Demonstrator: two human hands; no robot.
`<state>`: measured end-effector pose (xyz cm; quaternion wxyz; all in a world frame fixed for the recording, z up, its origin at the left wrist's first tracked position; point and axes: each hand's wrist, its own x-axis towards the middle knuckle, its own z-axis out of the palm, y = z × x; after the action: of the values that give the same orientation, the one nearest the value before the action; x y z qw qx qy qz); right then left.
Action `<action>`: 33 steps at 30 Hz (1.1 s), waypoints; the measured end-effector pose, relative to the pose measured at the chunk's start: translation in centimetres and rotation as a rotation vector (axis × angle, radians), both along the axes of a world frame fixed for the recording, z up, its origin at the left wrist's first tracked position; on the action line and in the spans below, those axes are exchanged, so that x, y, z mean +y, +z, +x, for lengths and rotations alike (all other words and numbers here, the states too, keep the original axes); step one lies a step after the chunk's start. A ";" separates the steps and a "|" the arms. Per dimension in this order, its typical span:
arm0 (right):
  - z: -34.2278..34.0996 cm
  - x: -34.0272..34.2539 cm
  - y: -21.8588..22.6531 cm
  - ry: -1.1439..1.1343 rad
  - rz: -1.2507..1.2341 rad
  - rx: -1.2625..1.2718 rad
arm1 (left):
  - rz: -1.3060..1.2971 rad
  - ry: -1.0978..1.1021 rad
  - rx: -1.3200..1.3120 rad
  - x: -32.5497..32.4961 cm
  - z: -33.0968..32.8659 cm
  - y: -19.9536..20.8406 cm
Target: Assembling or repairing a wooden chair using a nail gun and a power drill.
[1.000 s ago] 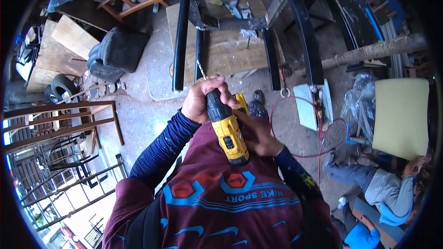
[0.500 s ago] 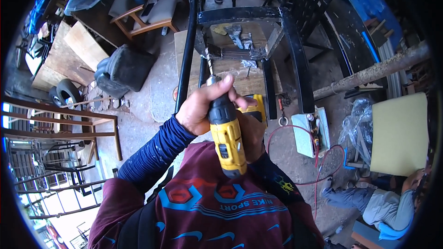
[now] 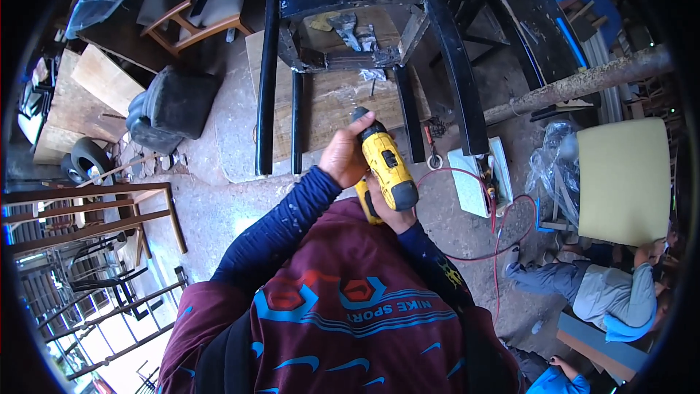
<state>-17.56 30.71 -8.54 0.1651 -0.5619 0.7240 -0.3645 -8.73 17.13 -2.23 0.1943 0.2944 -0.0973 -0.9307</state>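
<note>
Both my hands are on a yellow and black cordless drill (image 3: 386,164) in front of my chest. My left hand (image 3: 345,158) wraps the front part, its thumb lying across the black end. Beneath the body, my right hand (image 3: 391,208) is closed round the grip, mostly hidden by the drill. Part of the drill's lower yellow piece shows beside the right hand. No bit shows in the present view. Just beyond stands a black wooden chair frame (image 3: 350,0) with its legs toward me, apart from the drill.
A wooden board (image 3: 328,120) lies under the chair frame, with putty-stained tools (image 3: 346,29) on it. On the right are a white open box (image 3: 468,184), a red hose (image 3: 497,263), a pale yellow cushion (image 3: 623,179) and a seated co-worker (image 3: 612,295). A dark armchair (image 3: 175,106) is left.
The drill has swung round so its rear points toward the lower right, and its bit has gone from sight. My hands stay on it. The view has shifted slightly.
</note>
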 end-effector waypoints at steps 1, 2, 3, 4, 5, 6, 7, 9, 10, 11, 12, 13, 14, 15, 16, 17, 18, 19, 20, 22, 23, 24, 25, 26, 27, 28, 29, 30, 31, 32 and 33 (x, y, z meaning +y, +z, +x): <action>-0.9 1.0 -0.5 0.036 -0.052 -0.047 | 0.010 -0.003 -0.002 0.6 -0.7 -0.5; -1.3 1.1 0.5 0.074 -0.108 -0.092 | 0.043 -0.003 -0.027 0.9 -1.4 -1.2; -1.4 1.2 0.3 0.074 -0.102 -0.092 | 0.077 -0.002 -0.054 1.1 -1.8 -1.8; -1.4 1.4 -0.1 0.038 -0.104 -0.184 | 0.083 0.000 -0.055 1.1 -1.9 -2.4; -1.5 2.0 -0.7 -0.005 -0.106 -0.274 | 0.106 -0.033 -0.047 1.4 -2.2 -2.9; -1.6 2.8 -1.6 -0.009 -0.100 -0.275 | 0.127 -0.063 -0.040 1.5 -2.4 -2.8; -1.6 3.6 -2.4 -0.018 -0.112 -0.087 | 0.080 -0.044 -0.032 2.1 -2.7 -2.6; -1.3 4.0 -1.6 -0.049 -0.069 -0.134 | 0.068 -0.060 -0.033 2.3 -2.9 -2.6; -1.5 4.1 -1.6 -0.047 -0.061 -0.137 | 0.050 -0.077 -0.031 2.5 -3.0 -2.8; -1.6 4.1 -1.6 -0.043 -0.040 -0.119 | 0.041 -0.079 -0.022 2.4 -3.2 -2.9; -1.7 4.1 -1.5 -0.038 -0.019 -0.101 | 0.045 -0.081 -0.022 2.4 -3.2 -2.9; -1.5 4.2 -1.9 -0.039 -0.015 -0.101 | 0.030 -0.073 -0.045 2.4 -3.2 -3.0; -1.4 4.1 -2.2 -0.018 -0.072 0.032 | 0.013 -0.065 -0.067 2.4 -3.3 -2.7; -1.4 4.2 -2.5 0.003 -0.130 0.165 | 0.016 -0.066 -0.065 2.4 -3.4 -2.5; -1.6 4.4 -2.6 0.002 -0.127 0.166 | 0.034 -0.061 -0.070 2.4 -3.5 -2.2; -1.8 4.2 -2.3 -0.013 -0.072 0.042 | 0.049 -0.055 -0.075 2.3 -3.5 -2.0; -1.8 4.1 -2.0 -0.029 -0.018 -0.083 | 0.049 -0.057 -0.076 2.3 -3.5 -2.2; -1.7 4.1 -1.8 -0.090 -0.015 -0.277 | 0.078 -0.058 -0.060 2.5 -3.5 -2.7; -1.6 3.7 -1.2 -0.100 -0.023 -0.281 | 0.102 -0.065 -0.047 2.3 -3.3 -2.9; -1.7 3.2 -0.1 -0.070 -0.001 -0.308 | 0.098 -0.095 -0.029 2.1 -2.9 -3.2; -1.4 2.5 0.8 -0.056 -0.108 -0.385 | 0.098 -0.094 -0.043 1.8 -2.7 -2.7; -1.3 2.5 0.4 -0.069 -0.123 -0.389 | 0.098 -0.093 -0.059 1.6 -2.6 -2.3; -1.0 2.9 -0.5 -0.085 -0.098 -0.424 | 0.091 -0.079 -0.111 1.7 -2.8 -3.2; -1.0 2.9 -1.1 -0.100 -0.084 -0.452 | 0.070 -0.074 -0.134 1.7 -3.2 -3.4; -1.0 2.6 -1.6 -0.088 -0.132 -0.534 | 0.076 -0.073 -0.149 1.6 -3.5 -3.3; -1.3 2.9 -1.9 -0.109 -0.083 -0.532 | 0.081 -0.071 -0.165 1.4 -4.0 -3.2; -1.4 2.5 -1.6 -0.160 -0.059 -0.676 | 0.042 -0.114 -0.185 1.0 -4.1 -2.4; -1.6 2.0 -1.3 -0.206 -0.033 -0.824 | 0.000 -0.131 -0.251 0.5 -4.4 -1.5; -1.4 1.1 -1.2 -0.204 -0.053 -0.843 | -0.063 -0.134 -0.266 -0.1 -4.6 -1.5; -1.3 0.3 -1.0 -0.215 -0.134 -0.834 | -0.128 -0.139 -0.277 -0.8 -5.0 -1.3; -1.6 -0.6 -0.6 -0.221 -0.208 -0.829 | -0.320 -0.149 -0.409 -2.2 -4.8 -1.9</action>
<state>-19.19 30.06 -9.17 0.3441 -0.3012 0.6116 -0.6456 -13.51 14.96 -4.10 0.1455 0.4338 -0.3019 -0.8364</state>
